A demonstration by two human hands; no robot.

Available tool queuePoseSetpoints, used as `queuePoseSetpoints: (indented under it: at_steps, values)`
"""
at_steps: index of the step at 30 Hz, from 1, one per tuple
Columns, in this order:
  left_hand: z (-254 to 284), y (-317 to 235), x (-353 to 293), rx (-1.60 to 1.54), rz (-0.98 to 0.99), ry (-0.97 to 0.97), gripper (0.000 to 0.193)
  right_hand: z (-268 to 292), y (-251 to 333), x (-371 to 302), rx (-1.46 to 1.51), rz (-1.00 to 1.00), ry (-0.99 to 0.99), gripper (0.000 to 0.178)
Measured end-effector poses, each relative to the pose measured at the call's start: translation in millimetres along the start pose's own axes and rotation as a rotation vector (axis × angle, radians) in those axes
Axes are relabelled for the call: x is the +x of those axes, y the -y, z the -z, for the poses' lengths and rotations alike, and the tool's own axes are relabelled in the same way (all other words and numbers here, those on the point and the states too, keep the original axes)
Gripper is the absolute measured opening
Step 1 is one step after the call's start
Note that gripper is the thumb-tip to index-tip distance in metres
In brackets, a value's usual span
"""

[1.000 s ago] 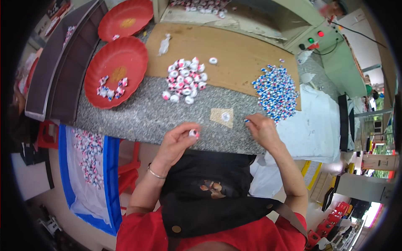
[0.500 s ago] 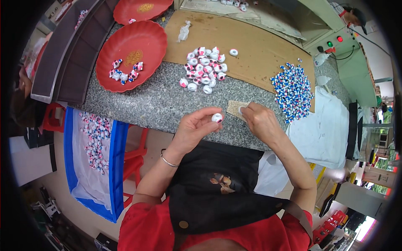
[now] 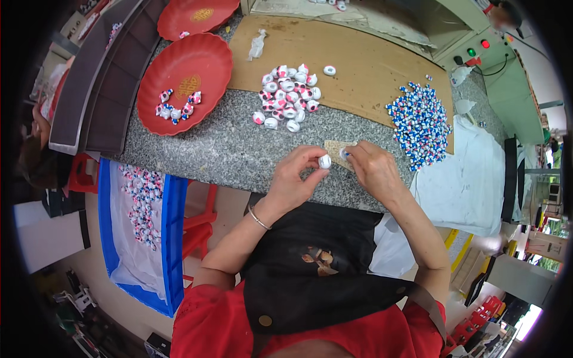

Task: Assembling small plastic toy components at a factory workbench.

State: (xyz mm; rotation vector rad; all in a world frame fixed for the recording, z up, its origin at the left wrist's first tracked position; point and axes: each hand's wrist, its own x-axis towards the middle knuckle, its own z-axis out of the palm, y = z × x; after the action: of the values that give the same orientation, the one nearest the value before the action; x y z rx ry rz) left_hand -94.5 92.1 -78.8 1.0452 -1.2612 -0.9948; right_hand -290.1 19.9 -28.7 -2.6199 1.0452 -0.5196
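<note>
Between the thumb and fingers of my left hand is a small white figurine head, rounded and with its plain white side showing. Close to its right, my right hand pinches a tiny white-and-blue piece, partly hidden by the fingers. That piece is over a speckled tan card lying on the grey granite worktop. Beyond my hands sits a heap of white heads with pink and black marks. Off to the right is a pile of tiny blue-and-white pieces.
A scalloped red plate holds several assembled figurines, with another red plate behind. Brown cardboard covers the back of the worktop. At lower left stands a blue crate of figurines. A green machine is at far right.
My left hand has moved right with the head, now close to my right hand, and the head has turned. Blue now shows on the piece in my right fingers. The view has shifted slightly.
</note>
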Motion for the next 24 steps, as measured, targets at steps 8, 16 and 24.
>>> queuePoseSetpoints:
  at_steps: [8,16,24]
  values:
    - [-4,-1,1,0.222,-0.14,0.032,0.033,3,19,-15,1.075,-0.609,-0.024,0.019]
    - [9,-15,3,-0.279,0.172,0.335,0.032,23,27,-17,0.741,-0.282,0.062,0.017]
    - [8,-12,-5,-0.366,0.434,0.44,0.029,13,35,-26,0.617,-0.151,-0.031,0.018]
